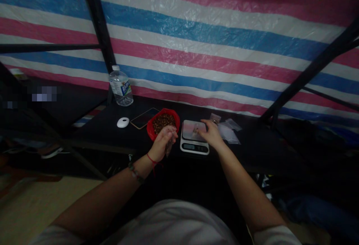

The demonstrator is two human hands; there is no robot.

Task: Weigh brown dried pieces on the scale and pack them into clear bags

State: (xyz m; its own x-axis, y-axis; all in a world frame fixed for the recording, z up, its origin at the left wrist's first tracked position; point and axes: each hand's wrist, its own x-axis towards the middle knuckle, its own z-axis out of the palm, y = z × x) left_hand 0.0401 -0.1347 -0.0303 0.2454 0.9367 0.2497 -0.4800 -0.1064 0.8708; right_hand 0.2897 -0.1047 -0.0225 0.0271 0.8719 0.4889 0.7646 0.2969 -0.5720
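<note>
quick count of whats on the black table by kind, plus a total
water bottle: 1
white mouse: 1
phone: 1
red bag of brown bits: 1
digital scale: 1
pile of clear plastic bags: 1
total: 6

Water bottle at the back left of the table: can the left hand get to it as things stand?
Probably yes. The left hand hovers by the red bag, seemingly pinching something small. The water bottle stands farther back left; only the white mouse and phone lie low between, so reaching over looks free.
</note>
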